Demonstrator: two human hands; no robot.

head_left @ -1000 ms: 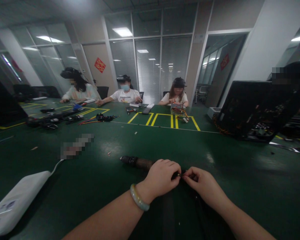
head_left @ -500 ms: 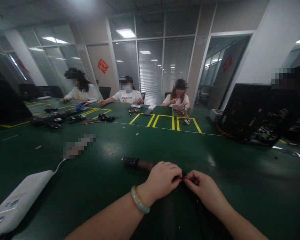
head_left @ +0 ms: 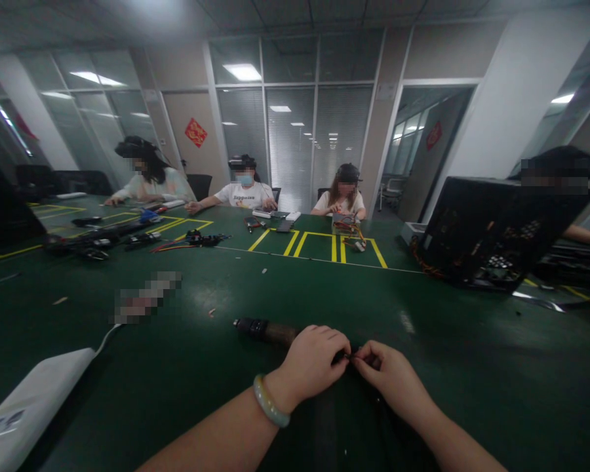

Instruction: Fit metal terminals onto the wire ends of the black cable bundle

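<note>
My left hand [head_left: 314, 364], with a pale green bangle on the wrist, is curled and pinching something small and dark where it meets my right hand [head_left: 391, 380]. My right hand's fingers are pinched together on the same spot. What sits between the fingertips is too small and dark to name. A dark flat object [head_left: 334, 419] lies under and in front of both hands. A dark cylindrical tool handle [head_left: 265, 330] lies on the green table [head_left: 201, 367] just behind my left hand.
A white device with a cable [head_left: 29, 406] lies at the near left. An open black computer case [head_left: 491, 229] stands at the right, with a person behind it. Three people sit at the far side. Cables and tools [head_left: 128, 239] lie at the far left, and yellow floor-tape boxes [head_left: 324, 246] mark the table.
Both hands stay pinched together at the same spot. The camera view has shifted slightly, so everything sits a little lower and more to the left.
</note>
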